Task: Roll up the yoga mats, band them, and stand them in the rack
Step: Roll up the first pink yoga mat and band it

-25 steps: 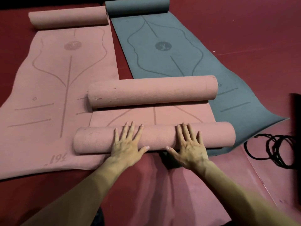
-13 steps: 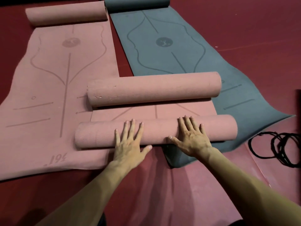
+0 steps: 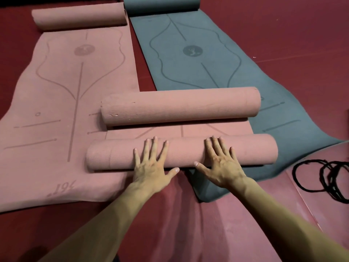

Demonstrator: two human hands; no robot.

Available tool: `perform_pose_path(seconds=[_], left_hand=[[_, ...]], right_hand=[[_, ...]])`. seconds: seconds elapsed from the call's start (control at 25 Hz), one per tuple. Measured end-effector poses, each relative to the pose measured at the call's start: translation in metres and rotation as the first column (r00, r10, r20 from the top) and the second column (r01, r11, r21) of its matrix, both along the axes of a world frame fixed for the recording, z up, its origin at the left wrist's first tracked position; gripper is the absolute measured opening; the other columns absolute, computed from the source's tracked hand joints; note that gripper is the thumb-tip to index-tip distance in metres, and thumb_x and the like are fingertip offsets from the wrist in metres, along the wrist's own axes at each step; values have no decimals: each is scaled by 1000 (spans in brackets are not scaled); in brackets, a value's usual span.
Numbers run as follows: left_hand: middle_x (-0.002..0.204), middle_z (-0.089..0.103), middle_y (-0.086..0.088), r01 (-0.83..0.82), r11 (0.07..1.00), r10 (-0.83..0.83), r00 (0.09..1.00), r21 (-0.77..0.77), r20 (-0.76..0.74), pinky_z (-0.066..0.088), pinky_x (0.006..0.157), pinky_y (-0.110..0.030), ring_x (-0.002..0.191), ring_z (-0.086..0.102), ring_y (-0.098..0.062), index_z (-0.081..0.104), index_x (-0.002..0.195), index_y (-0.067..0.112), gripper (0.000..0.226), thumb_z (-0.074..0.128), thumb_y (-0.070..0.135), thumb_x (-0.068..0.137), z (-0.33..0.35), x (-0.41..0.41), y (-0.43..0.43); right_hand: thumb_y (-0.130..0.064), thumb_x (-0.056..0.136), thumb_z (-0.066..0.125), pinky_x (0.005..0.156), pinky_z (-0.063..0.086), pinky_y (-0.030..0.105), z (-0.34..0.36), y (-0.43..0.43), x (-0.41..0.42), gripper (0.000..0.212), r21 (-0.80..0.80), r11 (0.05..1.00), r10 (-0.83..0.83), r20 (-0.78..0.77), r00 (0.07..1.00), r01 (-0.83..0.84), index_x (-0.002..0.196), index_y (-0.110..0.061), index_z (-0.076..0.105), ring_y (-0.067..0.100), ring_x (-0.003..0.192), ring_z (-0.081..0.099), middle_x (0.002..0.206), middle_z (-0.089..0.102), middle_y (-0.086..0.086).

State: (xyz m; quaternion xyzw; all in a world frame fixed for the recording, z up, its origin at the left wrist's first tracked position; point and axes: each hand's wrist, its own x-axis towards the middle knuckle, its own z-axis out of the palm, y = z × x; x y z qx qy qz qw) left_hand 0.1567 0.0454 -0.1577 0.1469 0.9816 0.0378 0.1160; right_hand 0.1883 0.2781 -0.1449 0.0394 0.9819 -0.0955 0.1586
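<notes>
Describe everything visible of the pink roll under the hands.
The near pink roll is a tightly wound mat of ribbed, foam-like material, lying crosswise. The left hand and right hand press flat on its middle, fingers spread. Its left end rests on the flat pink mat, its right end on the grey-blue mat. A short unrolled strip joins it to the far pink roll. No band shows on it.

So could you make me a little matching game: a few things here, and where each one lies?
1. bands
2. grey mat
3. near roll
4. pink mat

A. pressed under the left hand and right hand
B. spread out, far left
C. lying loose, far right
D. spread out, near end under the pink rolls

Pairs: 1-C, 2-D, 3-A, 4-B
</notes>
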Motion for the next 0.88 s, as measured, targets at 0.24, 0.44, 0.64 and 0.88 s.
perform_pose_path(seconds=[0.24,0.44,0.64,0.88], left_hand=[[164,-33,0,-16,999,26,974,-46,225,-15,121,-58,151,-32,-23,-22,156,40,100,39,80,89,20,-27,6],[167,-27,-2,-6,998,20,971,-58,240,-10,121,-62,152,-27,-24,-19,157,40,106,47,81,84,24,-44,6],[169,-21,-2,-31,999,39,975,-40,220,-10,121,-61,154,-24,-24,-13,159,41,98,42,79,88,21,-53,9],[170,-16,-1,9,1000,-9,1000,-5,27,-8,121,-63,156,-16,-26,-12,158,45,84,36,73,95,4,-56,6]], right_hand=[[-79,92,29,125,-2,54,5,-2,-17,100,32,999,-11,19,1000,11,163,-19,-7,23,156,-17,171,-11,4],[-80,90,36,125,-3,55,11,0,-34,102,1,1000,-8,56,998,8,163,-19,-2,24,157,-14,171,-8,6],[-72,93,20,125,8,56,-2,-8,-18,91,51,999,-7,-229,973,19,162,-14,14,27,158,3,171,8,9],[-79,85,17,125,8,56,-20,6,-26,99,85,994,88,-216,972,-71,163,-18,15,27,157,7,170,15,6]])
